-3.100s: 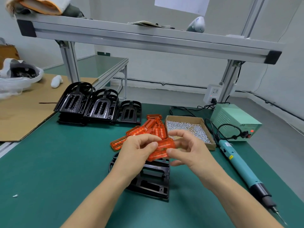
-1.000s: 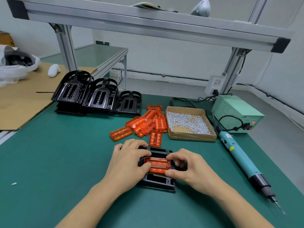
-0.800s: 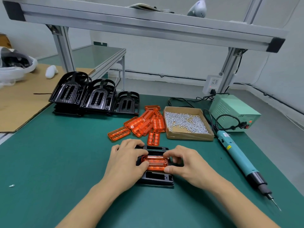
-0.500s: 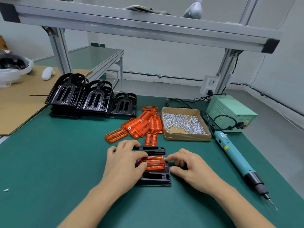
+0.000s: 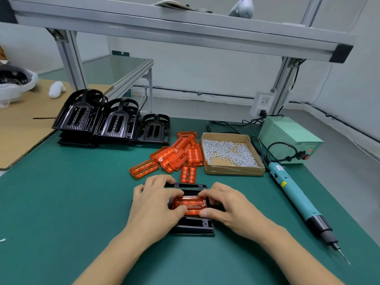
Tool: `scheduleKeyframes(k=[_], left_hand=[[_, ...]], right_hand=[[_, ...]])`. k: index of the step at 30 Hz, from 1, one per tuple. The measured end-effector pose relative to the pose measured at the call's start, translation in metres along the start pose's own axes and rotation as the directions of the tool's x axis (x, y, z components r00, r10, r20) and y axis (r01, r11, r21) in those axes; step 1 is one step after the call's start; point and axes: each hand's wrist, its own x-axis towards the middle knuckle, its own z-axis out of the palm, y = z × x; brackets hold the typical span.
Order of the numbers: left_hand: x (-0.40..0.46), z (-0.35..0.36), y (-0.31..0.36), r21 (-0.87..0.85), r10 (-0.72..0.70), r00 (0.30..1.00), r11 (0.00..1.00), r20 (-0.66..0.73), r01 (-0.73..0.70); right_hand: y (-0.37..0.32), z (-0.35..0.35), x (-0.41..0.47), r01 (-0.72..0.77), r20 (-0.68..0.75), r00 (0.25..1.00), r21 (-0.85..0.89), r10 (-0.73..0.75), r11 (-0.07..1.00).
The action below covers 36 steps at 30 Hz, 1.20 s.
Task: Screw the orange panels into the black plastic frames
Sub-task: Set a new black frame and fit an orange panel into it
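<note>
Item: orange panel (image 5: pixel 189 205), seated in the middle opening of a black frame (image 5: pixel 193 225) lying flat on the green mat (image 5: pixel 61 202), near centre.

Hold: left hand (image 5: pixel 156 204) spread over the left part of the frame, thumb curled onto the panel's near-left edge. Right hand (image 5: pixel 228 206) at the right end, fingers curled over the far edge and thumb against the near edge, pinching the panel. Whether fully seated: cannot tell, ends hidden under fingers.

Handling, judged: thin moulded translucent plastic, light, stiff, smooth and likely slippery; corners and screw tabs probably liable to crack under skewed pressure. Best taken by the long edges or short ends, pressed down evenly, screw holes left uncovered. Frame likely light and rigid, apt to slide on the mat unless steadied by one hand.

Stock: loose panels (image 5: pixel 174 155) heaped just beyond the frame; more frames (image 5: pixel 109 122) stacked far left.

Fixings: open cardboard box of screws (image 5: pixel 230 154) right of the heap.

Tool: blue electric screwdriver (image 5: pixel 296 194) lying at right, untouched, wired to a pale green power box (image 5: pixel 287 138) at far right. No screw yet visible in the panel.
</note>
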Motion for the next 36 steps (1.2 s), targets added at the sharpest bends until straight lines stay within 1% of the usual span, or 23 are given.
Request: scheduleKeyframes(k=[2,10,14,16,18,20,25,26,28,31,36], left_hand=[[-0.001,0.0,-0.001,-0.007,-0.001,1.0,1.0,0.0,0.001],[-0.001,0.0,0.002,0.003,-0.025,1.0,1.0,-0.002,0.025],[-0.003,0.0,0.001,-0.012,-0.009,1.0,1.0,-0.004,0.009],[-0.004,-0.001,0.0,-0.028,-0.003,1.0,1.0,0.001,0.003],[-0.004,-0.002,-0.001,-0.032,-0.001,1.0,0.999,0.005,0.002],[-0.003,-0.002,0.0,-0.023,-0.006,1.0,1.0,0.01,0.006],[-0.002,-0.003,0.0,-0.037,-0.012,1.0,0.999,0.023,0.013],[-0.001,-0.003,0.0,-0.036,-0.01,1.0,0.999,0.027,0.011],[-0.002,-0.003,0.0,-0.027,-0.003,0.999,1.0,0.034,0.004],[-0.003,-0.003,0.001,-0.027,0.001,1.0,1.0,0.028,0.0],[-0.003,-0.004,0.002,-0.044,-0.012,1.0,0.999,0.019,0.013]], right_hand=[[0.0,0.002,-0.005,0.052,-0.011,0.999,-0.018,-0.052,0.998],[-0.002,-0.005,0.003,0.08,0.007,0.997,-0.017,-0.08,0.997],[-0.003,0.005,-0.005,0.042,-0.084,0.996,0.082,-0.035,0.996],[-0.004,0.008,-0.008,0.048,-0.115,0.993,0.081,-0.038,0.996],[-0.004,0.006,-0.007,0.066,-0.106,0.992,0.041,-0.061,0.997],[-0.002,0.005,-0.003,0.064,-0.068,0.996,-0.002,-0.064,0.998],[0.0,0.002,0.001,0.063,0.012,0.998,-0.015,-0.063,0.998],[0.0,0.0,0.001,0.068,0.022,0.997,-0.036,-0.067,0.997],[0.001,-0.005,0.004,0.069,0.047,0.997,-0.137,-0.063,0.988],[0.0,-0.007,0.005,0.053,0.114,0.993,-0.268,-0.023,0.962],[-0.003,-0.01,0.004,0.015,0.147,0.989,-0.336,0.037,0.942]])
